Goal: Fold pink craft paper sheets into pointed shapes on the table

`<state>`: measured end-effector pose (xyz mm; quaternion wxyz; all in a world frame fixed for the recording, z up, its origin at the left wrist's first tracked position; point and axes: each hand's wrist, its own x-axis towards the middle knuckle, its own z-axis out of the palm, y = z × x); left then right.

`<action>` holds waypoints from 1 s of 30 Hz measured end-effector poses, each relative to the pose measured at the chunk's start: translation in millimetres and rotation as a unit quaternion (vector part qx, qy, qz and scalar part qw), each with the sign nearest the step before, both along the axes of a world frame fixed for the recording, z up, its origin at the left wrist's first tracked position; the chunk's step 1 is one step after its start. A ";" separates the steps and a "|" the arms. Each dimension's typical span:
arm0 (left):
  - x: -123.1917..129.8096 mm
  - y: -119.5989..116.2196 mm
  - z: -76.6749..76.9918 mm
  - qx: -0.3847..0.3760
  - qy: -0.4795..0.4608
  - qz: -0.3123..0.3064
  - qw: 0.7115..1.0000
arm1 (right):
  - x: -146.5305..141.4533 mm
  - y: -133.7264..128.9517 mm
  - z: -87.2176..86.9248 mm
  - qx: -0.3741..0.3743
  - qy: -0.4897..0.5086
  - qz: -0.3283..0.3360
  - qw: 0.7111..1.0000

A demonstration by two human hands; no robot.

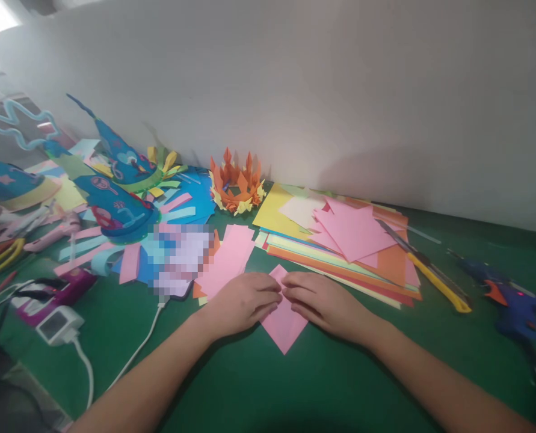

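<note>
A square sheet of pink origami paper (284,334) lies corner toward me on the table, with fold lines near its middle. My left hand (245,300) rests on its left side, fingers bent together and closed on the paper. From the other side, my right hand (324,300) does the same, its fingertips almost meeting the left ones over the upper part of the sheet. Both thumbs are largely hidden. Just beyond my left hand lie pink paper strips (231,255). Past my right hand, a pink square sheet (355,231) tops a stack of coloured paper (340,258).
An orange paper crown (236,186) stands by the wall. Blue cone hats (118,207) crowd the left, near a blurred phone (181,264) on a cable and a purple-white power strip (53,297). At right lie a yellow utility knife (437,282) and a blue glue gun (514,300).
</note>
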<state>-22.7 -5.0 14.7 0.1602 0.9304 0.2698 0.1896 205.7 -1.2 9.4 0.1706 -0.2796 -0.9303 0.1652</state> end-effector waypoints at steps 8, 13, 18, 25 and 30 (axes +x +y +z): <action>3.9 -2.3 4.3 0.011 0.020 0.007 1.000 | -0.4 -1.6 -1.5 0.009 -0.004 -0.022 1.000; 5.8 -3.3 3.7 -0.001 0.030 0.009 1.000 | -1.0 -1.4 0.6 0.006 -0.010 -0.025 1.000; 6.4 -4.1 2.0 0.001 0.039 0.019 0.999 | -5.6 1.1 5.9 0.012 -0.031 -0.013 0.999; 6.8 -4.5 3.4 -0.012 0.044 0.026 0.999 | -11.8 0.2 0.8 0.010 -0.015 -0.030 0.999; 7.7 -4.1 3.8 -0.023 0.033 0.022 0.999 | -12.1 0.4 -2.9 -0.003 -0.025 -0.069 0.997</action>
